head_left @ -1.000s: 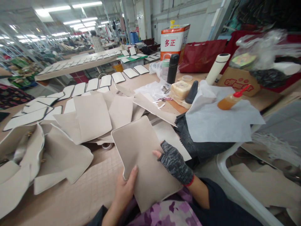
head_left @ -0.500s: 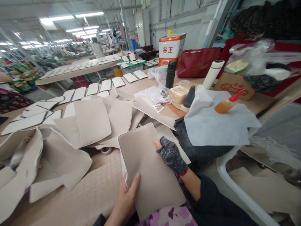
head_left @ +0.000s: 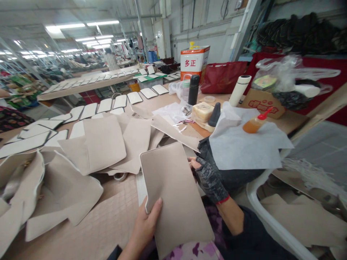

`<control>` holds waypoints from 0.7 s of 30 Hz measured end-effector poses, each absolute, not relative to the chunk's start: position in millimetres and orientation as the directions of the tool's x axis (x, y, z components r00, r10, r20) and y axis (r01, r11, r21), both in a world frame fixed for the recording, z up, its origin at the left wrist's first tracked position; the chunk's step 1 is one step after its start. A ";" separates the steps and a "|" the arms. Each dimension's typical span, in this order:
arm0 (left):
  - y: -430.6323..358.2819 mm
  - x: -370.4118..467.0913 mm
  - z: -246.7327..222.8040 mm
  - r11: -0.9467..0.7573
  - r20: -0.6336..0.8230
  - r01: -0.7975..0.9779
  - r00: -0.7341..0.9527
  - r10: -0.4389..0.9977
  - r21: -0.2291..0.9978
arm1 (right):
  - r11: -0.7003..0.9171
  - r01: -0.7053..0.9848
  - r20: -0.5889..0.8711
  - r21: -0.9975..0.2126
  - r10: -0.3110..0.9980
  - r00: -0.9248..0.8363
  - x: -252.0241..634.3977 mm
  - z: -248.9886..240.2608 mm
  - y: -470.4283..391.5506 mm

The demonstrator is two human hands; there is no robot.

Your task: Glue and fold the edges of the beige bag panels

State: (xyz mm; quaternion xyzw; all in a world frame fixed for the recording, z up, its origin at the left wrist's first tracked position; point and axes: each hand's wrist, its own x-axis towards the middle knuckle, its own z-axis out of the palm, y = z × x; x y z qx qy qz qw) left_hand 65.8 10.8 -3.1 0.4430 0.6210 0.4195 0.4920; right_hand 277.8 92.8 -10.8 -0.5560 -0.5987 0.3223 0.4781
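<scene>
A beige leather-like panel with rounded corners and a pale edge leans up in front of me, over my lap. My left hand grips its lower left edge, thumb on the face and fingers behind. Beside the right edge is my right hand, in a dark grey fingerless glove with a red cuff. Its fingers are curled together, their tips partly hidden near the panel's edge; whether they hold anything does not show. Behind the panel, more beige pieces lie overlapping on the table, with a roll of tape under them.
White panels with dark edges line the table's far side. To the right are a black bottle, a yellowish block, a white flask and an orange squeeze bottle on white sheet. A white chair arm stands at right.
My right hand has come off the panel's face and moved a little right and down, its fingers now curled beside the edge. My left hand keeps its grip; the panel has turned slightly.
</scene>
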 end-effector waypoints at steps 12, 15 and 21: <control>36.9 113.9 11.2 0.188 -0.135 -0.082 0.429 0.893 0.979 | -0.206 0.215 -0.071 -0.955 0.860 0.506 378.6 -38.4 -27.3; 35.5 117.2 7.6 0.189 -0.157 -0.033 0.426 0.891 0.981 | -0.034 0.271 0.124 -0.962 0.831 0.543 416.3 -43.7 -40.8; 34.2 113.5 7.8 0.211 -0.212 0.044 0.362 0.908 0.977 | 0.064 0.330 0.221 -0.942 0.858 0.463 385.6 -44.5 8.2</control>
